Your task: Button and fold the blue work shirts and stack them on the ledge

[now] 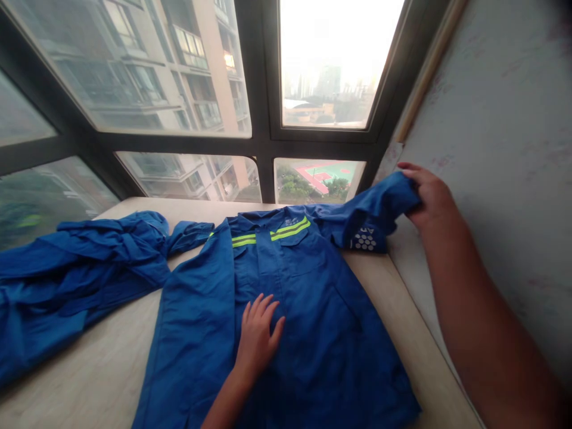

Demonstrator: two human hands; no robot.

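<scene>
A blue work jacket [308,298] with yellow-green reflective stripes across its chest lies spread front side up, collar toward the window. My right hand [426,193] grips the end of one sleeve [370,205] and holds it raised off to the right, near the wall. White print and a dotted patch show on the hanging part of that sleeve. Flat on the front of the jacket, near its middle, rests my left hand [259,333], fingers stretched out and holding nothing. The other sleeve lies along the jacket's left side.
A heap of crumpled blue clothing [89,268] lies at the left on the pale sill-like surface [102,381]. Dark-framed windows [263,143] rise behind the jacket. A patterned wall [504,149] borders the right side.
</scene>
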